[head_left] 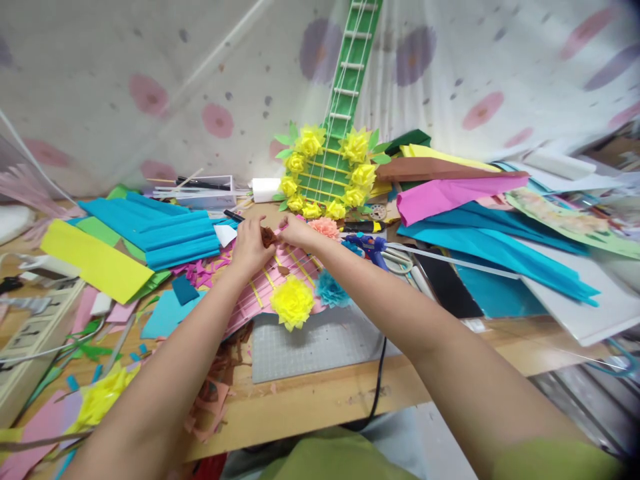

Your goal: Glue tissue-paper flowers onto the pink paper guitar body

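Left hand [250, 248] gripping brown piece [269, 236], right hand [296, 233] curled just beside it, its grip impossible to tell, brown piece over pink panel [246, 305], yellow flower [293, 303] at panel's near edge, blue flower [331, 289] to the right, mat [305, 353] underneath.
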`<state>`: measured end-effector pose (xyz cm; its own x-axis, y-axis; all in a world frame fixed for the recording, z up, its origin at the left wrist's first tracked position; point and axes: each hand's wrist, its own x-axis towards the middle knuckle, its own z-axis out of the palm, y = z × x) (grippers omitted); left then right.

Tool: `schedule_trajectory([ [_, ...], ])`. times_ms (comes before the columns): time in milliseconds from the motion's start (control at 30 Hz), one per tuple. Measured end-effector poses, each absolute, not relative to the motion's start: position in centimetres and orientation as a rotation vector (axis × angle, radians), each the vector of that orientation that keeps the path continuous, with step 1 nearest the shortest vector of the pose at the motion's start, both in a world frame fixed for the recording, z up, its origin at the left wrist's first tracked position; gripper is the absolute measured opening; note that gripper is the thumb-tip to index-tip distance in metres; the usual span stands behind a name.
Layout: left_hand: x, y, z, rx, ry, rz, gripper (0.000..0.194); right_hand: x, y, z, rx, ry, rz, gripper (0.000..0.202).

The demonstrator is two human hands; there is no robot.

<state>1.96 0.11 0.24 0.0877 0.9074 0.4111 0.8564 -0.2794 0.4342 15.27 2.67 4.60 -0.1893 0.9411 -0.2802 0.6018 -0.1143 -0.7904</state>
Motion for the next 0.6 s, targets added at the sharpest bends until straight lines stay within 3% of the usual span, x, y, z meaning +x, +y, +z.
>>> schedule_trajectory([
  [200,1.9,0.1,-0.1,2.336,1.827,0.960,0.056,15.4,2.8,4.6,-1.684,-1.853,1.179,0.025],
  [600,1.5,0.5,0.7,2.107,1.730,1.108,0.060,15.7,1.8,6.6,-1.659,-1.722,1.416,0.025],
])
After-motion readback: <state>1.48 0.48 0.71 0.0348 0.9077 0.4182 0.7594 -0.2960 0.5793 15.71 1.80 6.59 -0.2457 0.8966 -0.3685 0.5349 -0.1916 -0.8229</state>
